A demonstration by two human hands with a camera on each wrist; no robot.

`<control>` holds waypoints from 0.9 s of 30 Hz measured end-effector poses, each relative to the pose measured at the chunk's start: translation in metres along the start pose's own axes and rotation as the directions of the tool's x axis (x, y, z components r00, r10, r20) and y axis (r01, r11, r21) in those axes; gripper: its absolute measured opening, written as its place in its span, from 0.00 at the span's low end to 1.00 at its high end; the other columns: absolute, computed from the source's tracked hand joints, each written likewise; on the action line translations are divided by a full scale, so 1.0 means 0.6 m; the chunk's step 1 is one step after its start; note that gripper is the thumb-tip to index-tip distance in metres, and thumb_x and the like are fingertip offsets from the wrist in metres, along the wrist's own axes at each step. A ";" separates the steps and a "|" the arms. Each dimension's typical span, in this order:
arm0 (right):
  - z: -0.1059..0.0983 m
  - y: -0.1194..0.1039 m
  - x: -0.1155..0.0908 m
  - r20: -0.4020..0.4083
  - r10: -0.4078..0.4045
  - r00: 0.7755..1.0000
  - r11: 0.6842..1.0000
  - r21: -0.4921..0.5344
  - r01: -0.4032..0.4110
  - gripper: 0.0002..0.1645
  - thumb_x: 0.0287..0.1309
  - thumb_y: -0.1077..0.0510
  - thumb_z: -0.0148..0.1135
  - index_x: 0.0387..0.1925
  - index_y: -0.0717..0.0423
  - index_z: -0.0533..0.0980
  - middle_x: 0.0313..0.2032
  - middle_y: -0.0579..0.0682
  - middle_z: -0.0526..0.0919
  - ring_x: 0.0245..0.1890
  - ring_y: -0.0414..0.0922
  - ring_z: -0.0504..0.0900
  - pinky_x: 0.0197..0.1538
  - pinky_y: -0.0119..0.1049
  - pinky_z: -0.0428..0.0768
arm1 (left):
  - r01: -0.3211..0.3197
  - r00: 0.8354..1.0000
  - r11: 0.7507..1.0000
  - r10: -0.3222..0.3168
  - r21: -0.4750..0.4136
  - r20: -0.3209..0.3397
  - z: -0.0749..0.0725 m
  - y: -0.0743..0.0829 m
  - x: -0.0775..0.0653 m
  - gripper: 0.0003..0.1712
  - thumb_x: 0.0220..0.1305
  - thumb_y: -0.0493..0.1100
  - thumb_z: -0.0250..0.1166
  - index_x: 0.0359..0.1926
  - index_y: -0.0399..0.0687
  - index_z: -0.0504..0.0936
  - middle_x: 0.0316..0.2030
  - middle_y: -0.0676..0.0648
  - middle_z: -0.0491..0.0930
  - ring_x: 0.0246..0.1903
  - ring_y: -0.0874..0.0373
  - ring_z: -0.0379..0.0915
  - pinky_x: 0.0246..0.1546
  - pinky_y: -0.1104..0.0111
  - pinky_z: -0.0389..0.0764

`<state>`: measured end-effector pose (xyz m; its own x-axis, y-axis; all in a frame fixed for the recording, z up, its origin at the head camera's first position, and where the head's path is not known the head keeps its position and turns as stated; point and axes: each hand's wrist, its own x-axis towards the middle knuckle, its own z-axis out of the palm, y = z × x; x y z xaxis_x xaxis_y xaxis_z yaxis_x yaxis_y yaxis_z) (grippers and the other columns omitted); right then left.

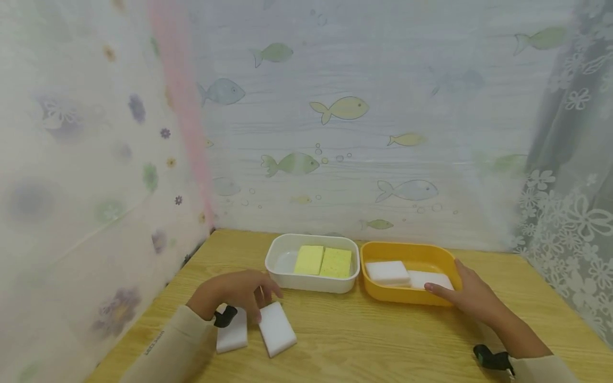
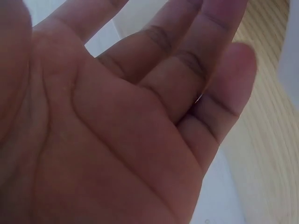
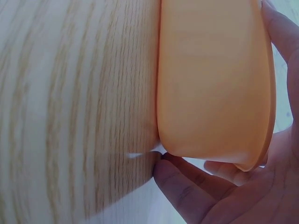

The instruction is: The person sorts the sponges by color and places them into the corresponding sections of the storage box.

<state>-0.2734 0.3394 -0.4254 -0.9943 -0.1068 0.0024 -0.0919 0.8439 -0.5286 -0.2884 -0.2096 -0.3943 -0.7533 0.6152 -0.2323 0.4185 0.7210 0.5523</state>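
Observation:
My left hand (image 1: 246, 292) is over the left part of the table, fingers loosely bent, with nothing visible in its palm. Below it lie two white sponges, a left one (image 1: 233, 338) partly covered by the wrist and a tilted right one (image 1: 279, 332). One fingertip meets the right sponge's edge in the head view; contact is unclear. At the right end of an orange plastic container (image 1: 402, 295), my right hand (image 1: 471, 295) grips the wall, thumb over the rim and fingers around the outside corner (image 3: 191, 191). Two white sponges (image 1: 388, 271) lie inside this container.
Left of the orange container stands a white container (image 1: 311, 283) with two yellow sponges (image 1: 336, 262) on its right side. Both containers sit on a wood-grain table (image 1: 364, 346). A fish-print curtain (image 1: 345, 175) hangs behind, with a flowered sheet (image 1: 96, 213) at left.

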 end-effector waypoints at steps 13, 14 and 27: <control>0.005 0.004 0.001 -0.019 -0.005 1.000 1.000 -0.015 0.004 0.75 0.65 0.26 0.59 0.78 0.76 0.33 0.73 0.85 0.44 0.70 0.83 0.50 0.64 0.79 0.59 | -0.037 0.999 0.999 0.037 0.022 0.006 0.018 0.001 0.016 0.30 0.50 0.45 0.84 0.55 0.59 0.85 0.36 0.57 0.84 0.37 0.65 0.80 0.40 0.69 0.81; 0.005 0.003 0.001 -0.019 -0.005 1.000 1.000 -0.014 0.004 0.75 0.64 0.26 0.59 0.78 0.76 0.33 0.73 0.85 0.44 0.70 0.83 0.50 0.64 0.79 0.59 | -0.034 0.999 0.999 0.034 0.020 0.007 0.019 0.003 0.016 0.32 0.49 0.45 0.84 0.56 0.59 0.85 0.36 0.57 0.83 0.37 0.65 0.80 0.40 0.69 0.81; 0.004 0.003 0.000 -0.024 -0.004 1.000 1.000 -0.022 0.003 0.75 0.64 0.25 0.59 0.77 0.77 0.33 0.73 0.86 0.44 0.70 0.83 0.50 0.64 0.79 0.59 | -0.036 0.999 0.999 0.035 0.018 0.040 0.029 0.026 0.016 0.39 0.42 0.35 0.85 0.57 0.66 0.85 0.35 0.57 0.82 0.36 0.65 0.81 0.40 0.70 0.82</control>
<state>-0.2734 0.3395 -0.4283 -0.9949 -0.0974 0.0248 -0.0963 0.8547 -0.5101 -0.2804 -0.1873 -0.4018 -0.7173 0.6524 -0.2448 0.4543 0.7043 0.5455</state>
